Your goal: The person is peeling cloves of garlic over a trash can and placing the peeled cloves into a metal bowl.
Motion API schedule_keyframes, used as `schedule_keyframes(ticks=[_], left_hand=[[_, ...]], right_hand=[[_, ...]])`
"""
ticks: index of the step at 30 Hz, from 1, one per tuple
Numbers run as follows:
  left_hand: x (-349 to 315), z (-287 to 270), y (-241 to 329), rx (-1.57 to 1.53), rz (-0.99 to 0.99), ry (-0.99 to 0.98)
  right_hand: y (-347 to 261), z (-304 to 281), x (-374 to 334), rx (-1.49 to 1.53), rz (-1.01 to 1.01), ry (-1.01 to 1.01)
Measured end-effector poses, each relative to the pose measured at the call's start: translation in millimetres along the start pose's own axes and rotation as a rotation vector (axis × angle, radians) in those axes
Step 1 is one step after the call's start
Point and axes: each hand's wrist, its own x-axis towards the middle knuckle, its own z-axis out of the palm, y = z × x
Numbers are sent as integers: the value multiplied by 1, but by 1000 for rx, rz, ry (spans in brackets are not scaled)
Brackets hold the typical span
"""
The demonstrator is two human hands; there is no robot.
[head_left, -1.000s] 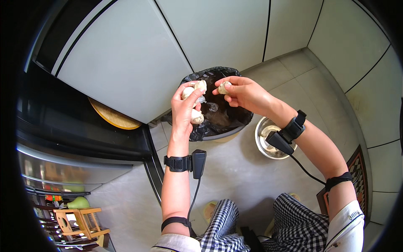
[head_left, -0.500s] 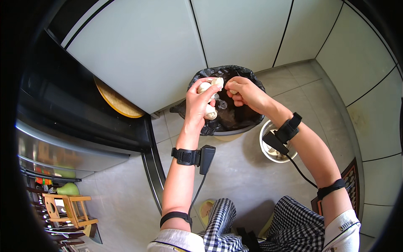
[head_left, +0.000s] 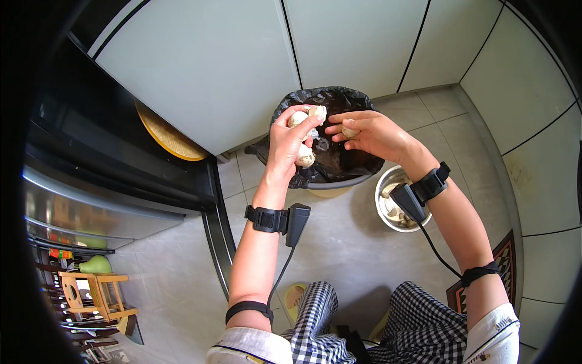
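Note:
My left hand [head_left: 285, 139] is closed round several whitish mushrooms [head_left: 305, 156], which have brown specks of dirt and bulge out between thumb and fingers. Just right of it, my right hand [head_left: 379, 134] keeps one small pale mushroom [head_left: 349, 131] under its thumb, the fingers stretched toward the left. Both hands hover over a bin [head_left: 364, 179] lined with a black plastic bag [head_left: 339, 94]. Some clear crumpled plastic shows inside. A white bowl [head_left: 379, 209] with pale, brownish pieces stands on the floor under my right forearm, which partly covers it.
Pale cabinet panels [head_left: 351, 42] rise behind the bin. On the left are a dark appliance front and a round wooden board [head_left: 167, 133]. A small wooden stool [head_left: 100, 294] stands at lower left. A patterned mat [head_left: 503, 267] lies at right.
My right hand has drawn slightly right, away from the left, and its fingers have straightened around the small mushroom. The left hand keeps its mushrooms. The view has shifted a little.

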Motion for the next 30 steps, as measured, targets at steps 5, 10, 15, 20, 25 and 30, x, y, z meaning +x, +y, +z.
schedule_keyframes(ticks=[5, 10, 15, 20, 25, 30], left_hand=[[1, 7, 0, 47, -27, -58], [2, 12, -7, 166, 3, -80], [4, 14, -9, 188, 48, -95], [4, 17, -11, 337, 155, -97], [7, 19, -16, 448, 486, -138], [1, 24, -12, 469, 409, -102]], right_hand=[[4, -12, 5, 57, -69, -53], [2, -8, 6, -301, -133, 273], [5, -3, 3, -238, -152, 231], [6, -12, 5, -218, -93, 136], [12, -9, 4, -36, -125, 135], [20, -6, 8, -32, -188, 209]])
